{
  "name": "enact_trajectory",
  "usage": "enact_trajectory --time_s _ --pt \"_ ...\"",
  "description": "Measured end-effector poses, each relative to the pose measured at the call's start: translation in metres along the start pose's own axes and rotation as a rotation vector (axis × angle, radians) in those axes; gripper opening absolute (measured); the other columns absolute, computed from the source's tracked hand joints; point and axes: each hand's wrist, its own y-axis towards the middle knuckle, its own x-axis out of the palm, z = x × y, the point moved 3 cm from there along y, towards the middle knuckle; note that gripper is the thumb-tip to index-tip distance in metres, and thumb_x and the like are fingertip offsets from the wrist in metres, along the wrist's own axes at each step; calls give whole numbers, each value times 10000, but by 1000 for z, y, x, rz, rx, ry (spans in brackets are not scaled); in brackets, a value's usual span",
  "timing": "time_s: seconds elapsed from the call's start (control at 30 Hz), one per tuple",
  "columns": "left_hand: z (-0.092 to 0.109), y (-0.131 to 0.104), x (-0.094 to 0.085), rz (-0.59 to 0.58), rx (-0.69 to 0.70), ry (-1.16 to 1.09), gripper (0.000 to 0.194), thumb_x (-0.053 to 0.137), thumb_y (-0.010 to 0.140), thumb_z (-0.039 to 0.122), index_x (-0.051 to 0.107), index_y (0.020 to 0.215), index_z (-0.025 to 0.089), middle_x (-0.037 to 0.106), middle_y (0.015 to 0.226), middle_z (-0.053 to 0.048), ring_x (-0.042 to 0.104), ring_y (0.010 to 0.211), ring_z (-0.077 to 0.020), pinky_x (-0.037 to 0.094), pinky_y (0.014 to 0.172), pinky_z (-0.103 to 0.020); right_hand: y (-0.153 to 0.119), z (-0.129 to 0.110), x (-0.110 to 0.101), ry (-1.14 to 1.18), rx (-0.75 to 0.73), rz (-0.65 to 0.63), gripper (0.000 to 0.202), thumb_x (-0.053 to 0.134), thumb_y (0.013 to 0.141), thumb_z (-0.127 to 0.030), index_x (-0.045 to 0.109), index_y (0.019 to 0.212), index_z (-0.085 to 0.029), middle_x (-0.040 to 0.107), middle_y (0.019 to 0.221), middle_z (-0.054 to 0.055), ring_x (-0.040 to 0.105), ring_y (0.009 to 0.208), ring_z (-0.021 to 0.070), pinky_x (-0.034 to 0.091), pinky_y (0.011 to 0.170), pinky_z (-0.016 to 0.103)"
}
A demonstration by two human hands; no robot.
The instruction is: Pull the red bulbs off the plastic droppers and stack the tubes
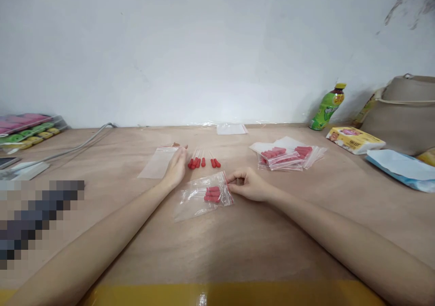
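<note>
My right hand [249,185] pinches the red-lined zip edge of a clear zip-lock bag [193,205] lying on the table. Inside this bag are several sticks with red ends [212,194]. My left hand [176,167] is held on edge with its fingers stretched out, at the right side of a flat, empty-looking zip-lock bag [154,163]. Just right of that hand, loose thin sticks with red ends [196,163] lie side by side, with a small group [215,163] slightly apart. What exactly the sticks are, I cannot tell.
Filled zip-lock bags [285,156] are piled at right. Another bag [231,129] lies by the wall. Farther right stand a green bottle [326,109], a yellow tissue pack [355,139], a blue-white packet [404,170] and a grey-brown bag [401,115]. Left are a cable [81,146] and colourful packaged items [29,127].
</note>
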Motion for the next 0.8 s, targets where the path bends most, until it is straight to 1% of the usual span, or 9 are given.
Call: enact_trajectory --time_s 0.07,0.1,0.17,0.2,0.23,0.3,0.4,0.5,0.8 --pt "16 -20 -2 -93 135 93 491 480 812 526 530 1177 201 401 1372 -59 253 1323 -230 157 1113 -396 1 -1 0 14 -9 -18 196 567 737 -241 696 843 -138 615 627 -8 418 497 67 320 480 190" --pt "23 -32 0 -247 238 195 468 459 835 496 524 1193 201 420 1358 -67 281 1311 -239 196 1100 -416 2 -2 0 21 -10 -28 203 561 746 -245 696 854 -138 625 641 -5 415 499 66 321 481 189" --pt "31 -56 4 -540 336 358 438 428 876 410 440 1281 244 376 1392 -53 294 1306 -234 253 1076 -437 3 -3 1 26 -15 -45 205 555 758 -241 693 871 -138 644 677 1 414 504 65 325 488 188" --pt "33 -66 5 -640 385 410 464 442 875 381 388 1318 254 357 1403 -55 310 1298 -233 276 1066 -442 3 -4 3 27 -26 -53 202 553 762 -233 689 880 -141 651 700 3 419 510 65 328 494 188" --pt "34 -74 5 -687 421 447 492 454 871 363 349 1340 258 348 1408 -60 325 1290 -234 297 1055 -447 4 -5 4 32 -45 -64 197 553 766 -226 685 887 -146 655 722 3 429 521 66 333 504 189" --pt "35 -81 5 -703 464 485 548 482 858 340 293 1365 253 353 1404 -76 362 1268 -237 334 1032 -449 5 -10 9 53 -105 -96 181 568 769 -239 675 891 -158 653 758 -2 469 570 75 353 537 191" --pt "34 -80 8 -655 469 501 559 483 856 311 274 1370 242 396 1374 -90 415 1229 -236 376 1000 -434 7 -16 15 39 -170 -129 193 648 718 -297 659 864 -170 635 781 -6 529 696 109 385 616 207" --pt "35 -77 13 -642 462 498 551 468 859 278 267 1370 233 420 1355 -92 439 1208 -228 390 989 -418 7 -19 18 -52 -129 -130 264 718 632 -296 637 855 -181 628 821 -7 546 760 136 395 650 227" --pt "31 -78 12 -660 469 475 558 481 858 304 266 1369 241 404 1365 -87 414 1224 -235 370 1004 -420 4 -14 21 -12 57 -99 254 642 617 -161 527 844 -170 555 688 -36 484 571 81 351 498 184"
